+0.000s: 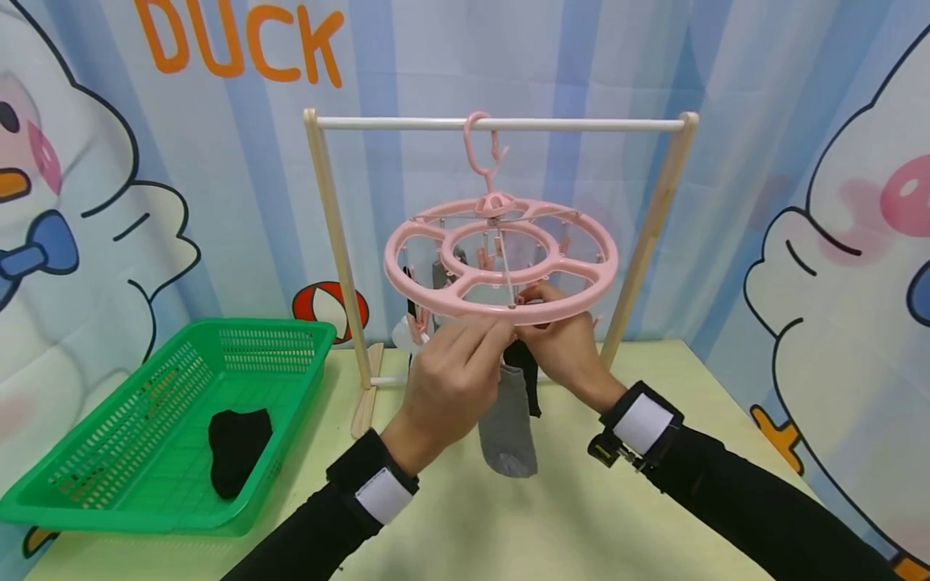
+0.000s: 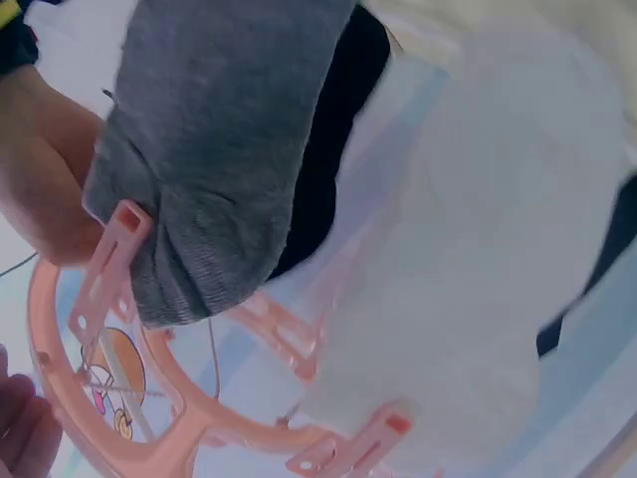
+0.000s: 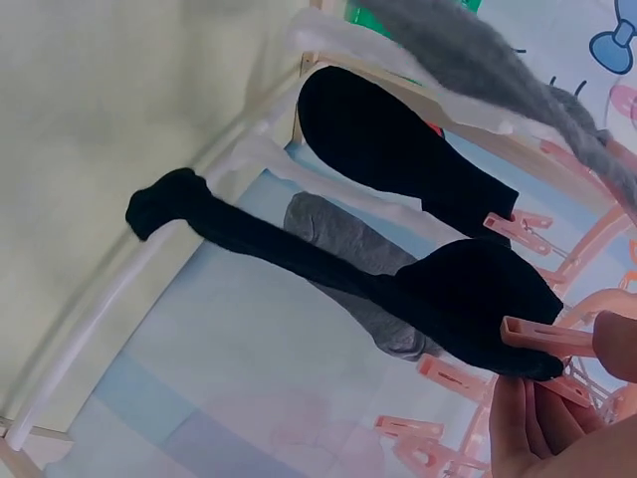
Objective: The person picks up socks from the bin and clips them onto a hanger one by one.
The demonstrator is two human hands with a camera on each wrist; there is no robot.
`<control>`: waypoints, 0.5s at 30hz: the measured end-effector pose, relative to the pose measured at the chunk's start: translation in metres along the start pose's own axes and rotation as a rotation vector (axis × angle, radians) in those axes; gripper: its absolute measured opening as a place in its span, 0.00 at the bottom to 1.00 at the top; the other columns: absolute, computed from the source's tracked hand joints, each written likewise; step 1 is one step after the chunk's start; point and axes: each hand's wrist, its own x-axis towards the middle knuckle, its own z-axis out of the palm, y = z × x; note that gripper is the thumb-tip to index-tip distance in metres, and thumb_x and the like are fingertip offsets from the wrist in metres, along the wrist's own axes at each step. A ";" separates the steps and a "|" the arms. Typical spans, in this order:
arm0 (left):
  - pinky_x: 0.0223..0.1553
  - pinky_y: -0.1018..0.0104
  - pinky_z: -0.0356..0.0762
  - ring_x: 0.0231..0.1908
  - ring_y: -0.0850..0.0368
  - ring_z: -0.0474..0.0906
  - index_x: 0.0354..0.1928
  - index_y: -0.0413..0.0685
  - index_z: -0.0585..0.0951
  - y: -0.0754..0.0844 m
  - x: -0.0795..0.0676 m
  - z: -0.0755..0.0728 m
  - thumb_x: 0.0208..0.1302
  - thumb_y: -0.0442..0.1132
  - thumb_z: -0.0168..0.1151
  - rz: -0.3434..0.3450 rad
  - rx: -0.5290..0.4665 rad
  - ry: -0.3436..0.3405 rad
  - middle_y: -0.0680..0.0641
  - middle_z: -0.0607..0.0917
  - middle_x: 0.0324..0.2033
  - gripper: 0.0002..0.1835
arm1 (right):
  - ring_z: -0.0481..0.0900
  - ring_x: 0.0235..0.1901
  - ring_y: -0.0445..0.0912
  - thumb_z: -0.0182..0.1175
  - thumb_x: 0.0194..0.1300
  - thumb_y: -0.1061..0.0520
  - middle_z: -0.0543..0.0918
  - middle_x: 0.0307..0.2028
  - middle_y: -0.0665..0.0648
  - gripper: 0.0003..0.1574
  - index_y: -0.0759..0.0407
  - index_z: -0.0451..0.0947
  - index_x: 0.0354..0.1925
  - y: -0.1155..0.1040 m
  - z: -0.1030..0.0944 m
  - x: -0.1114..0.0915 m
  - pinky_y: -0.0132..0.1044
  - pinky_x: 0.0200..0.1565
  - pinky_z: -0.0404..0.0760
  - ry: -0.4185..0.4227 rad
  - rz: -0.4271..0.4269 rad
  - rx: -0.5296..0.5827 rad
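A pink round clip hanger (image 1: 606, 278) hangs by its hook from a white rod. At its near rim, my left hand (image 1: 454, 375) has curled fingers on the pink ring. Beneath those fingers a grey sock (image 1: 508, 432) hangs; the left wrist view shows its cuff held in a pink clothespin (image 2: 111, 264). Just behind, my right hand (image 1: 567, 347) pinches another pink clothespin (image 3: 542, 337), with the cuff of a black sock (image 3: 468, 299) between its arms. That black sock dangles down, partly hidden by the grey one in the head view.
A wooden-sided rack (image 1: 654, 214) with a white rod stands on the pale yellow table (image 1: 625, 500). On the left, a green basket (image 1: 254, 516) contains a black sock (image 1: 238, 452). More socks hang from the hanger, including a white sock (image 2: 468, 269) and a grey sock (image 3: 348, 264).
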 end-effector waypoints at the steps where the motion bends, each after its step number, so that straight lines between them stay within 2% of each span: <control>1: 0.46 0.62 0.81 0.37 0.50 0.80 0.44 0.34 0.83 -0.002 0.003 0.000 0.61 0.29 0.65 0.021 0.022 0.023 0.41 0.86 0.37 0.09 | 0.78 0.33 0.45 0.65 0.60 0.67 0.81 0.35 0.57 0.11 0.66 0.78 0.42 0.000 0.000 0.000 0.43 0.33 0.80 -0.004 0.007 0.006; 4: 0.53 0.59 0.76 0.45 0.48 0.80 0.48 0.33 0.82 -0.006 0.009 0.002 0.59 0.31 0.68 0.051 0.060 0.035 0.39 0.85 0.41 0.15 | 0.79 0.35 0.45 0.66 0.59 0.66 0.82 0.36 0.56 0.13 0.64 0.79 0.44 0.000 0.000 -0.001 0.44 0.35 0.81 -0.006 0.016 -0.002; 8: 0.59 0.53 0.69 0.53 0.45 0.76 0.55 0.34 0.79 -0.013 0.012 0.005 0.56 0.36 0.72 0.075 0.076 -0.047 0.38 0.83 0.48 0.25 | 0.79 0.43 0.46 0.68 0.59 0.65 0.83 0.41 0.56 0.18 0.62 0.79 0.49 0.000 0.000 -0.002 0.48 0.42 0.79 0.001 0.001 -0.013; 11: 0.60 0.52 0.68 0.54 0.44 0.75 0.56 0.35 0.80 -0.018 0.012 0.007 0.55 0.33 0.72 0.085 0.094 -0.104 0.38 0.83 0.49 0.25 | 0.79 0.45 0.45 0.68 0.60 0.65 0.83 0.44 0.56 0.19 0.62 0.79 0.51 -0.001 0.001 -0.001 0.48 0.44 0.80 -0.008 0.000 0.002; 15: 0.59 0.53 0.69 0.53 0.45 0.76 0.54 0.36 0.80 -0.022 0.010 0.007 0.55 0.28 0.70 0.077 0.127 -0.145 0.38 0.83 0.48 0.22 | 0.81 0.42 0.43 0.67 0.61 0.64 0.83 0.43 0.55 0.17 0.62 0.79 0.50 -0.002 0.002 -0.001 0.46 0.42 0.83 -0.036 0.023 0.046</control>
